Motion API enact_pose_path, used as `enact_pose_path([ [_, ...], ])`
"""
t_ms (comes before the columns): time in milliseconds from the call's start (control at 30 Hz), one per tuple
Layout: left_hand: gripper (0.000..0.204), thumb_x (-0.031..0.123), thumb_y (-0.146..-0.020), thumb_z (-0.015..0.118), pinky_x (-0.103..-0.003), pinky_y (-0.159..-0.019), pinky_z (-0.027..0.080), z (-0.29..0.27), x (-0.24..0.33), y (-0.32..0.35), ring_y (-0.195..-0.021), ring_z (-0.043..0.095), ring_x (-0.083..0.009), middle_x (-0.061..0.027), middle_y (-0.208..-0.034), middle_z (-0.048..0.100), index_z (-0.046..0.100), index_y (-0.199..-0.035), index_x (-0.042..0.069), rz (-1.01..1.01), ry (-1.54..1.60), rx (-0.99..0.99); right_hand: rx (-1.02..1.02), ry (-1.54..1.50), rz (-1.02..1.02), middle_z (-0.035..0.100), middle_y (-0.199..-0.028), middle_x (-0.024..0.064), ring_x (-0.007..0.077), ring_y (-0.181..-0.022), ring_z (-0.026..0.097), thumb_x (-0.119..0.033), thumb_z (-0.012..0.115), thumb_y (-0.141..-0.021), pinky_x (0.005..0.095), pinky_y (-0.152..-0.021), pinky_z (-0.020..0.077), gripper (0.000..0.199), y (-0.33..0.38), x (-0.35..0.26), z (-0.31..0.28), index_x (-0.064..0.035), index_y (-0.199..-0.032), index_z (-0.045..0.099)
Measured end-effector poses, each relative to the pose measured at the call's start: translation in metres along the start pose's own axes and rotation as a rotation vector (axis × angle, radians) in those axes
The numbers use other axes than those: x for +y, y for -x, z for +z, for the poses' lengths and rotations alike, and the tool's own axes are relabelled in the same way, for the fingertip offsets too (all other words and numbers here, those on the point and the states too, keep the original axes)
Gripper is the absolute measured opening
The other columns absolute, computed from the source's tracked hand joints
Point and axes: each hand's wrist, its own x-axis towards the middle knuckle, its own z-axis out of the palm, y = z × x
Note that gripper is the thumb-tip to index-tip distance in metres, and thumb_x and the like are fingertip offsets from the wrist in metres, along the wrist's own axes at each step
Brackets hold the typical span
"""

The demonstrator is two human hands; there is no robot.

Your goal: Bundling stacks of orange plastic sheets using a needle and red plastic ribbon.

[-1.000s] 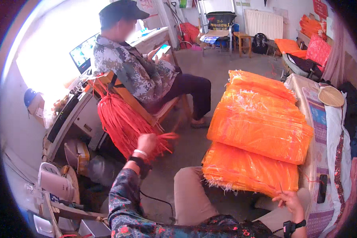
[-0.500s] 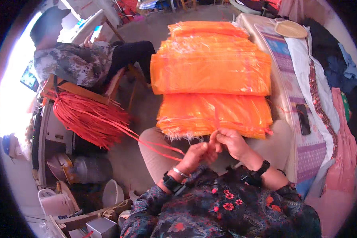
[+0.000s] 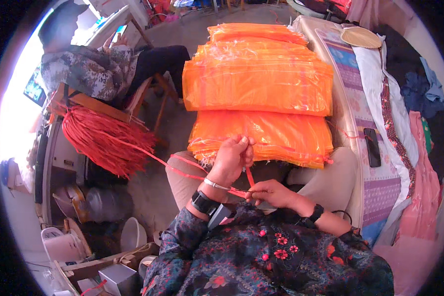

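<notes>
The red plastic string [image 3: 182,165] is running taut from the red bundle [image 3: 101,143] hanging at nine o'clock on the wooden chair [image 3: 96,104], across the lap, to both hands at six o'clock. The risk, as I judge it, is that the thin strand is slipping out of the pinch or snagging in the bundle and dragging other strands loose, since it is being pulled at a slant. It could also tug the near stack of orange mesh bags [image 3: 276,135] off the knees, as that frayed edge is lying just beside the hands. The left hand [image 3: 232,159] is rising with the wrist bent back, its fingers curling closed around the string near the bag edge. The right hand [image 3: 271,192] is lying lower, palm down, its fingers narrowing to a pinch on the string's short end. A second stack of orange bags [image 3: 259,81] is resting beyond at twelve o'clock, and another person [image 3: 91,71] is sitting at ten o'clock.
</notes>
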Motion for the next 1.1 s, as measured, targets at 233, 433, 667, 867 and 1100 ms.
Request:
enact_pose_path([
  [233,0.015,0.015,-0.087,0.046,-0.021,-0.043,0.035,0.022,-0.011,0.019,-0.043,0.041,-0.0077,-0.0003,-0.053,0.047,0.053,-0.085,0.002,0.047,-0.384,0.163,0.573,-0.062,0.149,0.057,-0.073,0.0,0.0044,-0.053,0.044,-0.02,0.046,-0.087,0.019,-0.047,0.0356,0.02,0.007,-0.031,-0.031,-0.0047,-0.089,0.059],
  [433,0.01,0.006,-0.085,0.047,-0.02,-0.048,0.041,0.026,-0.039,0.011,-0.053,0.051,-0.008,-0.0036,-0.066,0.057,0.055,-0.084,-0.001,0.227,-0.373,0.229,0.514,-0.301,0.036,0.052,-0.066,-0.0036,0.0039,-0.056,0.042,-0.017,0.045,-0.087,0.0174,-0.051,0.0341,0.018,-0.003,-0.039,-0.019,-0.0041,-0.091,0.057],
  [667,0.013,0.008,-0.083,0.051,-0.019,-0.048,0.042,0.024,-0.05,0.012,-0.057,0.053,-0.0059,-0.0027,-0.066,0.058,0.058,-0.087,-0.003,0.387,-0.397,0.349,0.566,-0.393,0.138,0.053,-0.066,-0.0014,0.0042,-0.049,0.043,-0.016,0.045,-0.087,0.0186,-0.044,0.0343,0.018,0.001,-0.041,-0.004,-0.0051,-0.097,0.056],
  [867,0.02,0.012,-0.084,0.053,-0.019,-0.051,0.043,0.021,-0.051,0.01,-0.058,0.052,-0.0048,-0.0019,-0.072,0.059,0.059,-0.098,-0.002,0.533,-0.49,0.395,0.617,-0.361,0.137,0.056,-0.068,0.0008,0.007,-0.053,0.048,-0.015,0.047,-0.087,0.0199,-0.047,0.0391,0.018,-0.001,-0.036,0.001,-0.0034,-0.099,0.055],
  [1100,0.02,0.009,-0.082,0.054,-0.021,-0.067,0.044,0.026,-0.041,0.016,-0.077,0.054,-0.0078,-0.0045,-0.087,0.062,0.061,-0.097,-0.003,0.271,-0.337,0.423,0.586,-0.398,0.127,0.057,-0.073,0.0036,0.0097,-0.06,0.053,-0.012,0.046,-0.087,0.0216,-0.055,0.0445,0.018,-0.005,-0.026,0.001,-0.0011,-0.099,0.054],
])
